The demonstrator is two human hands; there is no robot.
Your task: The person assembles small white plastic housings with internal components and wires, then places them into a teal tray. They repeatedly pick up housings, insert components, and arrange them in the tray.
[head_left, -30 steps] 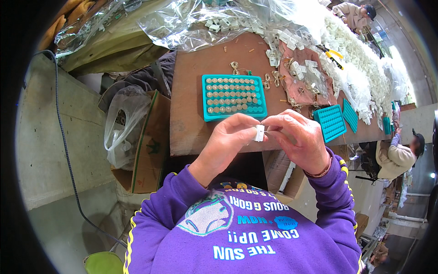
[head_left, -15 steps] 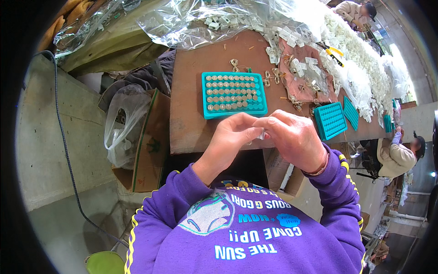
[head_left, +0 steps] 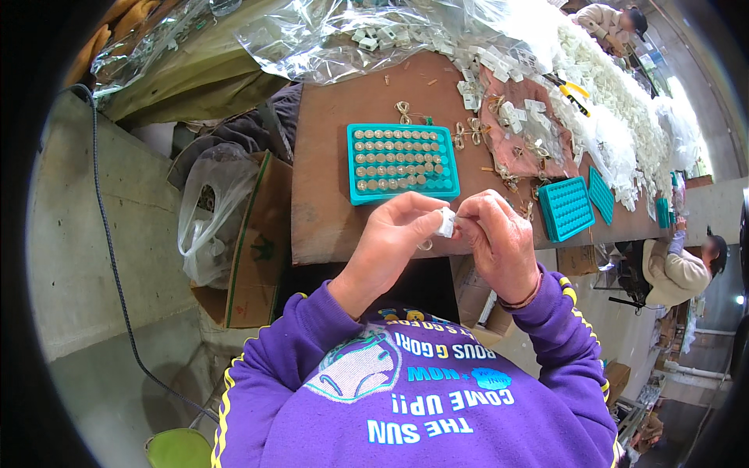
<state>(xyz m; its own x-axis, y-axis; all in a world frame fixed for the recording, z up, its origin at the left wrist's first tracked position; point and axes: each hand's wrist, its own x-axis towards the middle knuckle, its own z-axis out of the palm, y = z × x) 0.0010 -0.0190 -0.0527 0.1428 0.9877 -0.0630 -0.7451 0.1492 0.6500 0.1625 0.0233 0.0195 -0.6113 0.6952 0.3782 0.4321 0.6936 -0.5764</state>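
A small white plastic housing (head_left: 446, 223) is pinched between the thumb and forefinger of my left hand (head_left: 396, 238), just over the table's near edge. My right hand (head_left: 499, 243) is closed in a pinch against the housing's right side. What sits in its fingertips is too small to make out; a speck of red shows there. A thin pale loop of wire (head_left: 425, 245) hangs below the housing. Beyond my hands lies a teal tray (head_left: 351, 168) with rows of round silver discs like button cells, and several pockets at its right side hold none.
Coiled wires (head_left: 402, 109) lie behind the tray on the brown table (head_left: 328, 226). To the right are a pink cloth (head_left: 499, 152) with white housings, yellow-handled pliers (head_left: 576, 100) and other teal trays (head_left: 566, 209). White parts are heaped behind. Two other people work at the far right.
My right hand has drawn slightly right and turned, so the white housing in my left fingers now shows. One disc in the tray's front row appears gone.
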